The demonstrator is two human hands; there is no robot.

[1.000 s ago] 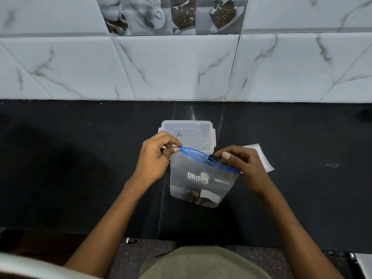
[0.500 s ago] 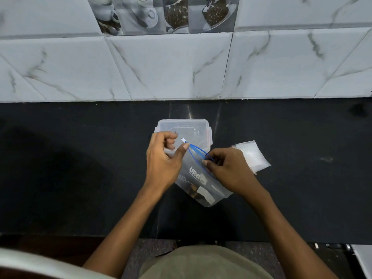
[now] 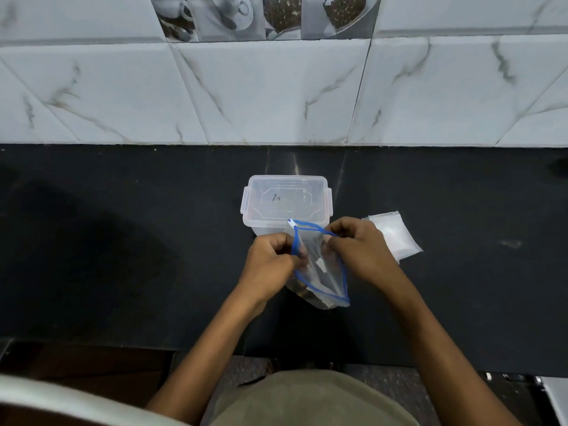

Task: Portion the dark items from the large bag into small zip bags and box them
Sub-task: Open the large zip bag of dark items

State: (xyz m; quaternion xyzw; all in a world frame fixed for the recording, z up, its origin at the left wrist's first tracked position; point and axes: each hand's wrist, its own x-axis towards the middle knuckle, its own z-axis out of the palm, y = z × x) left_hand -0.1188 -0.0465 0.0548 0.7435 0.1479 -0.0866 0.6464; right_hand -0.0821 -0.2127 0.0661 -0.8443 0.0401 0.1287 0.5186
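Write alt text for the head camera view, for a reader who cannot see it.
Two hands, left hand and right hand, pull open the blue zip mouth of a clear bag holding dark items, on a black counter. Behind it stands a lidded clear plastic box; small white bags lie to the right.

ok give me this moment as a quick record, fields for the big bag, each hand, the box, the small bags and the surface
large bag: clear zip bag with blue zip track, mouth pulled open, dark items in the bottom
left hand: left hand pinches the bag's left rim
right hand: right hand pinches the right rim
box: clear plastic box, lid on, just behind the bag
small bags: small zip bags lying flat, right of the hands
surface: dark countertop, tiled wall behind
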